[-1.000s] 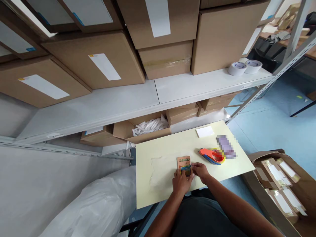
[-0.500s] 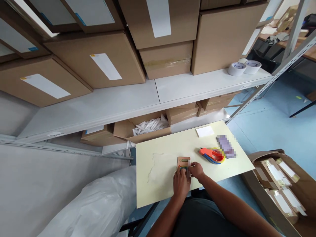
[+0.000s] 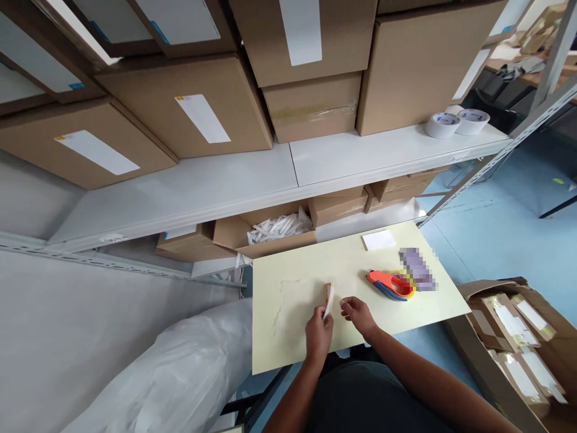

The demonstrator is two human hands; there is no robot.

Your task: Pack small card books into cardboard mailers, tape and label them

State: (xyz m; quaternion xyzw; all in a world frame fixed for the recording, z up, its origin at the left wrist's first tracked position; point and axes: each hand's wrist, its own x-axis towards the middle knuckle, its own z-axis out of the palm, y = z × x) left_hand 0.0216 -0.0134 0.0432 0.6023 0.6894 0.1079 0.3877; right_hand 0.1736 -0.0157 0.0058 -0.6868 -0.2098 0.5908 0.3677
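A small flat box (image 3: pixel 328 294), orange-brown with a white strip along its side, is tilted up on its edge above the pale yellow board (image 3: pixel 283 355). My left hand (image 3: pixel 319 332) is closed around its lower end. To the right of the box, apart from it, my right hand (image 3: pixel 358 314) hangs over the board with loosely bent fingers and nothing visible in them. An orange and blue tape dispenser (image 3: pixel 383 285) lies further right, partly over a yellow ring. Beside that is a blurred-out purple item (image 3: pixel 417 267).
A stack of white labels (image 3: pixel 378 240) lies at the board's far edge. Behind stands a shelf (image 3: pixel 225 174) with cardboard boxes (image 3: pixel 315 108) and tape rolls (image 3: pixel 444 124). An open carton (image 3: pixel 460 337) with small packed boxes sits at right, a big plastic bag (image 3: pixel 180 367) at left.
The small box has been lifted from lying on the board and turned onto its edge in my left hand. My right hand has let go of its side and drawn away.
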